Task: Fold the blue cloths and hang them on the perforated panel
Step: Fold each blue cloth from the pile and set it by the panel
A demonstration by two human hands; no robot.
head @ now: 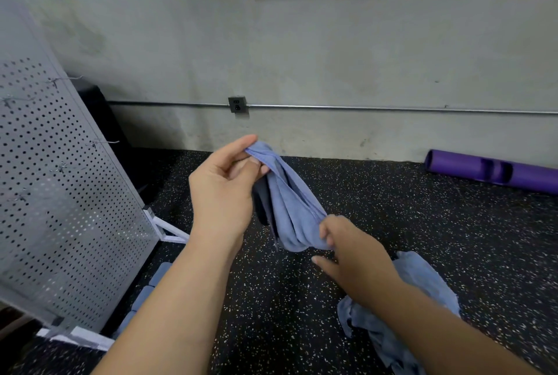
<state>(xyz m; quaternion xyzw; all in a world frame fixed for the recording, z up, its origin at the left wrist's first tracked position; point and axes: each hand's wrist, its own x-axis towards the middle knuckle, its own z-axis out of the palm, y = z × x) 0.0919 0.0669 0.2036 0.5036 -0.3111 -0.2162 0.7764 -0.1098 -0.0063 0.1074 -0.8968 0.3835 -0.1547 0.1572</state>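
Left hand (222, 190) has thumb and forefinger pinched on the top corner of the blue cloth (290, 202), just above the middle of the frame. The right hand (351, 251) has its fingers curled and nipping the lower end, a bit right of and below centre, with the thumb sticking out loose. So the cloth hangs bunched between the two grips, off the floor (392, 208). It looks thin, soft and very light: it sags and twists with no stiffness at all, so I'd say it won't keep a fold unless it's pulled taut. Corners and the stitched hem are the spots to grab, since a grip on the middle just gives you a wad. Not slippery or fragile as far as I can judge. A second blue cloth (422, 293) lies crumpled lower right, partly under the right forearm. The perforated panel (60, 187) with its wire hooks (102, 143) leans along the left edge.
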